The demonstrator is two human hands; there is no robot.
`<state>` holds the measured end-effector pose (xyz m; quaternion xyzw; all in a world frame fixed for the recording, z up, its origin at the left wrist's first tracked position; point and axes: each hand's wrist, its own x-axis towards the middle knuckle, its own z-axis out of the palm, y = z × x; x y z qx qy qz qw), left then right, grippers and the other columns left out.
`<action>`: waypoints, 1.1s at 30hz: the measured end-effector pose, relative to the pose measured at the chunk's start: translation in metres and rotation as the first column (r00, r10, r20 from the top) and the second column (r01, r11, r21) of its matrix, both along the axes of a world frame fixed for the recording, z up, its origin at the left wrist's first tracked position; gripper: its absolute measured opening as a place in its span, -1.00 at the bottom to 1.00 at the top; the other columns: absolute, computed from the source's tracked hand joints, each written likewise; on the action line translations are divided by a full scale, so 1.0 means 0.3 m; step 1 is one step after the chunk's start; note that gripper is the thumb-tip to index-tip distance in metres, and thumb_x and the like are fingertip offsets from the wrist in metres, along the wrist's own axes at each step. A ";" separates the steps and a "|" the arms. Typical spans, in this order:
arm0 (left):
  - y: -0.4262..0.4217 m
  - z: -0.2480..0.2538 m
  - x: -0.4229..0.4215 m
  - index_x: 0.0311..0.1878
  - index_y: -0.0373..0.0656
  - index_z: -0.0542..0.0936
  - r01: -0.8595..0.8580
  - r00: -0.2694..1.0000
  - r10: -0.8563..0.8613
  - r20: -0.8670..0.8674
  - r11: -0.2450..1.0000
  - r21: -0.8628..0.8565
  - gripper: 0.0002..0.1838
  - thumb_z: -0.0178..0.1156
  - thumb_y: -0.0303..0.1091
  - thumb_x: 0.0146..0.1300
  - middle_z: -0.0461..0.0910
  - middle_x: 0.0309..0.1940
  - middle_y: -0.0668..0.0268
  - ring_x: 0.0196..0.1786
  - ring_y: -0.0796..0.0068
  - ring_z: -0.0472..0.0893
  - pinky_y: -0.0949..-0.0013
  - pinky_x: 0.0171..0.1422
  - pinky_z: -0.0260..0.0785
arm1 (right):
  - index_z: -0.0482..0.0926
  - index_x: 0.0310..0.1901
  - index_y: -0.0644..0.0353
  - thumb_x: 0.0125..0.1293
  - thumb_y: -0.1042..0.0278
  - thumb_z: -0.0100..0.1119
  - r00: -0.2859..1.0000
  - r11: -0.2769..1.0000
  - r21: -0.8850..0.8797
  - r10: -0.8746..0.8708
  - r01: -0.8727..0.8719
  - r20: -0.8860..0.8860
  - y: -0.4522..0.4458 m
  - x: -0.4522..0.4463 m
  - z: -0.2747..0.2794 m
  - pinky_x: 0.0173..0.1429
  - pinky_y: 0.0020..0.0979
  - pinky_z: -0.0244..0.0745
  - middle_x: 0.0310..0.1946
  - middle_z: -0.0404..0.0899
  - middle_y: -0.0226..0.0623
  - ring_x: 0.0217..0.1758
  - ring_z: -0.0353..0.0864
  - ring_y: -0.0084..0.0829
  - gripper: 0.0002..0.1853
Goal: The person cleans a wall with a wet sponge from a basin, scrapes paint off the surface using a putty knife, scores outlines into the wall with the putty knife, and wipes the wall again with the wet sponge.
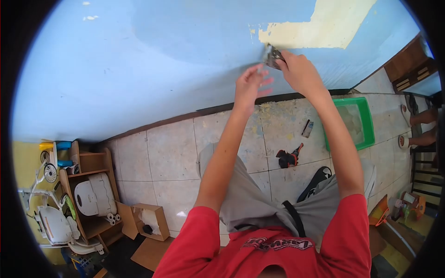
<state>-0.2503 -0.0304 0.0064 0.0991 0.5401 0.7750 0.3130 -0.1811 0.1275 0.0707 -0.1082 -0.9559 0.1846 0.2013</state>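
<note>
My right hand (pixel 301 72) grips a paint scraper (pixel 273 55), its blade at the blue wall (pixel 185 51) just below a bare cream patch (pixel 320 32) where the paint is off. Close by on the left, my left hand (pixel 251 88) is raised with its fingers apart and somewhat blurred. Nothing shows in it. Whether its fingertips touch the wall or the scraper, I cannot tell.
Paint flakes litter the tiled floor (pixel 171 157) along the wall. A green basin (pixel 368 120), a black-and-orange object (pixel 288 157) and a small flat blade-like piece (pixel 307 128) lie there. Left stands a wooden shelf (pixel 90 160); right, another person's legs (pixel 424 125).
</note>
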 end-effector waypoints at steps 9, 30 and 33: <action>-0.143 -0.172 0.025 0.11 0.11 0.69 -0.201 0.584 -0.757 -0.294 0.215 -0.956 -0.52 0.26 -0.52 0.09 0.68 0.07 0.19 0.11 0.04 0.65 0.10 0.19 0.53 | 0.49 -0.15 0.22 0.51 0.17 0.01 0.996 0.954 0.288 -0.081 0.085 -0.026 0.008 -0.021 0.188 -0.36 0.02 0.55 -0.55 0.61 -0.02 -0.43 0.65 0.08 -0.74; 0.390 0.093 0.030 0.23 -0.19 0.46 -0.222 0.942 -0.061 0.330 0.624 0.749 -0.55 0.19 -0.10 0.45 0.49 0.14 0.37 0.18 0.44 0.58 0.40 0.27 0.58 | 0.55 -0.21 0.24 0.41 0.17 0.11 0.994 0.858 0.513 0.079 -0.028 -0.079 0.120 -0.080 0.196 -0.41 -0.22 0.59 -0.58 0.64 -0.10 -0.47 0.71 -0.09 -0.74; 0.397 0.106 0.035 0.24 -0.17 0.45 -0.256 0.932 -0.057 0.358 0.596 0.761 -0.54 0.20 -0.09 0.44 0.48 0.17 0.39 0.17 0.48 0.58 0.46 0.26 0.57 | 0.56 -0.23 0.23 0.40 0.18 0.12 0.994 0.843 0.538 0.070 -0.016 -0.080 0.104 -0.073 0.219 -0.40 -0.23 0.60 -0.57 0.64 -0.11 -0.46 0.71 -0.10 -0.74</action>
